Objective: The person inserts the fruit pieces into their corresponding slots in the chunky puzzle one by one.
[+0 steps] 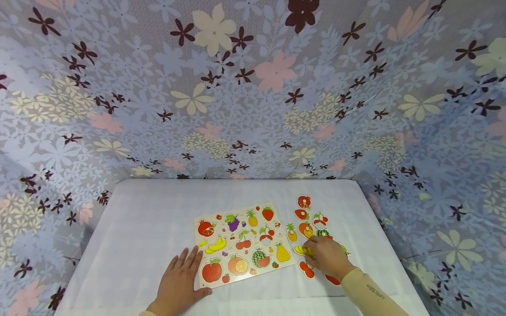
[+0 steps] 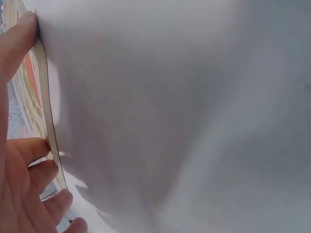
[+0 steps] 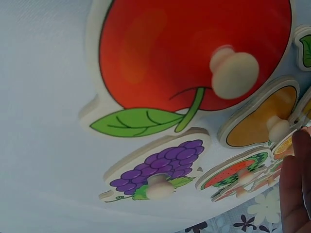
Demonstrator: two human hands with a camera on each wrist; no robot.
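Observation:
A wooden fruit puzzle board (image 1: 253,239) with printed fruit pictures lies slightly turned on the white table. My left hand (image 1: 178,278) rests at its left side, fingers extended, the thumb by the lower corner. In the left wrist view the thumb (image 2: 24,34) and fingertips touch the board's edge. To the right of the board, my right hand (image 1: 328,254) pinches a banana puzzle piece (image 1: 299,249) among the loose pieces; the fingertips are partly hidden. Below lies a cherry piece (image 1: 306,270); above are a pineapple piece (image 1: 291,233) and an orange piece (image 1: 305,229).
Knobbed apple (image 3: 146,58), grape (image 3: 160,167), pear (image 3: 257,119) and watermelon (image 3: 228,174) pieces lie near the right wrist. Farther back are pomegranate (image 1: 304,202) and strawberry (image 1: 301,214) pieces. Flowered cloth (image 1: 237,109) hangs behind and beside the table.

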